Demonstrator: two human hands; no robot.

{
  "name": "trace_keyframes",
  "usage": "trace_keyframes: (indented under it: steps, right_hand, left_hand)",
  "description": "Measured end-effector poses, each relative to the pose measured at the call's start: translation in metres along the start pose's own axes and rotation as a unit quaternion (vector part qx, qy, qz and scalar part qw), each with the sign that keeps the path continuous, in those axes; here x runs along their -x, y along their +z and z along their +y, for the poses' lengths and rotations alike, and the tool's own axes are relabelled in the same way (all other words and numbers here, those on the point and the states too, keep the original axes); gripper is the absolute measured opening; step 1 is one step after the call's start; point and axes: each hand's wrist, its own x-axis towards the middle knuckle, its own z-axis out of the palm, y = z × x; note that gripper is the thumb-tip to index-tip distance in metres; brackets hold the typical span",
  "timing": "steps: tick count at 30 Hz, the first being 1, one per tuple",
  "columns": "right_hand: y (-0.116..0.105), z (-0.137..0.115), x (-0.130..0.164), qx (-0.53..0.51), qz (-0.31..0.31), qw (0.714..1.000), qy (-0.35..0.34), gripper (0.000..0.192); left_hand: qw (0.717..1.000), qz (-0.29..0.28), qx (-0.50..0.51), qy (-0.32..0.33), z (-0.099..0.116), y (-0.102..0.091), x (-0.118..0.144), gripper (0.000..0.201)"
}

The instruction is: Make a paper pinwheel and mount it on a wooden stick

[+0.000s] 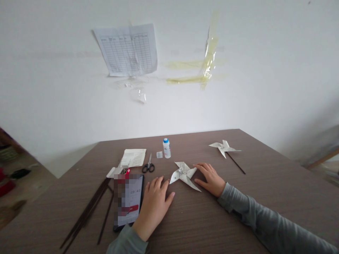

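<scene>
Rests a loose, spread left hand [155,201] on the worktop [196,225] between phone [131,203] and paper pinwheel [182,172], and a loose right hand [212,179] by the pinwheel's right side.

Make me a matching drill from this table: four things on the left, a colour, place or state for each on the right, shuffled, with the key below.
Column one
1. Bottle
2. Scissors
3. Phone
4. Nearer paper pinwheel

Column two
A. Between the left hand and the right hand
B. Black at the handle end
C. Lying flat with its screen lit
D. Upright, white with a blue top

Right pairs: 1-D, 2-B, 3-C, 4-A
</scene>
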Motion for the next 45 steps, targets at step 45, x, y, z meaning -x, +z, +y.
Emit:
trace_keyframes:
  steps: [45]
  right_hand:
    - [-0.008, 0.0, -0.008, -0.046, 0.011, 0.999, 0.024, 0.043]
  left_hand:
    - [0.998, 0.07, -0.01, 0.0, -0.208, -0.109, 0.019, 0.033]
